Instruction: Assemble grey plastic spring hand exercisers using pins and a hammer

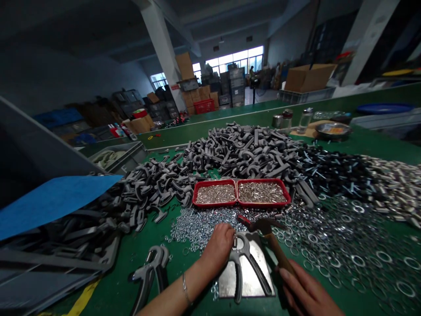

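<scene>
A grey spring clamp (242, 252) with black-gripped handles lies on a bare metal plate (251, 287), its handles pointing toward me. My left hand (221, 243) is closed at the clamp's jaw end, its fingertips partly hidden. The wooden handle of a hammer (278, 250) is wrapped in my right hand (301, 287). The hammer's head hovers just beyond the plate, to the right of the clamp. Left of my forearm, another grey clamp (153, 270) rests on the green table. Behind the hammer head shows a red-ended tool (243, 220).
Two red trays (213, 204) of small metal pins stand ahead, backed by a heap of grey clamp parts (243, 149). Loose nuts (194, 224) and metal rings (332, 250) spread around the plate. Black parts (342, 175) lie at right; a grey crate (108, 263) stands left.
</scene>
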A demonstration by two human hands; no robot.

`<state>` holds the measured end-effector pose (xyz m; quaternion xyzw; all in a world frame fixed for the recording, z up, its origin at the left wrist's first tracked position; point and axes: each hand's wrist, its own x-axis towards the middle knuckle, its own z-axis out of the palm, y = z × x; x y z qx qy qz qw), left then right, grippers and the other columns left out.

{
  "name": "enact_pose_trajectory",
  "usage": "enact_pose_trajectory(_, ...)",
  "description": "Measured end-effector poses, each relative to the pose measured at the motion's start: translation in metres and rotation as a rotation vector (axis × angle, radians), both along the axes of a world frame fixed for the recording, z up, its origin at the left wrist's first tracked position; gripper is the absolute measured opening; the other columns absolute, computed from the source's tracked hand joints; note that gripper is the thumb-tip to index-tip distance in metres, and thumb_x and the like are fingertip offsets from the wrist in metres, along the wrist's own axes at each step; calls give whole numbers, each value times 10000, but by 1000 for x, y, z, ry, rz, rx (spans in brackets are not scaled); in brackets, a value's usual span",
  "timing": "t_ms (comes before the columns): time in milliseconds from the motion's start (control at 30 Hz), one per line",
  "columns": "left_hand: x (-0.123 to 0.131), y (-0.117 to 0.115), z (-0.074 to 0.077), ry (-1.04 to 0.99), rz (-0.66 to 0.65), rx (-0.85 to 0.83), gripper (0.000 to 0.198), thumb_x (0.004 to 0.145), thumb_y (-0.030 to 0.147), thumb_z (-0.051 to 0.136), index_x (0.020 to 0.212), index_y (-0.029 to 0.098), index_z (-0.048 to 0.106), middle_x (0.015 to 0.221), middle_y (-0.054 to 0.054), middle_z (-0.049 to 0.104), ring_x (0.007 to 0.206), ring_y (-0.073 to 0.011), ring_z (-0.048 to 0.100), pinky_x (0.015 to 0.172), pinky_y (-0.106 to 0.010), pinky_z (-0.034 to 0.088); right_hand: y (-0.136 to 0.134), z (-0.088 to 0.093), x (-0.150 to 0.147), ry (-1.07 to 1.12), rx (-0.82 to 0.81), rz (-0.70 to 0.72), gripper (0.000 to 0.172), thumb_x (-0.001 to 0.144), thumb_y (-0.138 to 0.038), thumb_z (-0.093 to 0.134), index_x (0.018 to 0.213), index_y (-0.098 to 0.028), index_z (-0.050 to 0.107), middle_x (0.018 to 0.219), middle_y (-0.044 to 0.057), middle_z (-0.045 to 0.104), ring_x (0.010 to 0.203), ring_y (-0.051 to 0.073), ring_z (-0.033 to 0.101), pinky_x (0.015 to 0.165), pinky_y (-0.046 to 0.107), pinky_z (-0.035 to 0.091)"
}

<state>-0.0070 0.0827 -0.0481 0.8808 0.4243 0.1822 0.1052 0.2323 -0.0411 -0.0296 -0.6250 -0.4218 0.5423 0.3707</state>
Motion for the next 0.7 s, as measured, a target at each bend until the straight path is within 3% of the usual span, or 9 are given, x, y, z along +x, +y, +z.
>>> enact_pose_trajectory(67,-5,-4,7,-70,56,18,198,955,153,517,1149,149,558,1146,-126,584,1074,-252,536,937,-446,479,11,15,10,-184,70,179,435,895,-616,521,1060,-253,694,1008,87,739,945,279,683,826,353,561)
enact_pose_trajectory(133,-11,-15,16,-121,103,-12,185,963,146,491,1137,165,549,1139,-111,580,1083,-246,530,961,-452,462,21,33,15,-332,133,320,418,928,-582,469,1028,-246,695,1014,99,745,948,291,685,846,383,541)
enact_pose_trajectory(267,-19,-42,28,-3,90,-159,161,900,143,591,1056,181,598,1107,-79,595,1046,-260,522,950,-457,436,40,58,8,-510,227,452,419,991,-522,324,1023,-237,630,995,108,737,904,276,684,819,388,513)
enact_pose_trajectory(433,-15,-49,25,161,121,-232,115,879,163,645,994,157,644,1084,-80,619,1043,-284,517,923,-449,430,66,50,1,-619,146,627,382,993,-505,353,927,-226,605,858,87,723,751,251,674,694,353,484)
enact_pose_trajectory(567,-13,-46,23,161,122,-221,104,877,144,640,980,153,642,1073,-70,617,1035,-271,516,925,-424,423,72,42,4,-630,214,606,409,1010,-518,308,991,-229,597,911,89,721,815,251,669,745,359,469)
enact_pose_trajectory(700,-15,-46,23,212,114,-187,78,890,147,613,961,139,643,1042,-85,620,1022,-278,515,928,-436,418,64,44,8,-670,149,630,405,990,-540,351,957,-237,618,857,91,726,748,258,676,700,361,476)
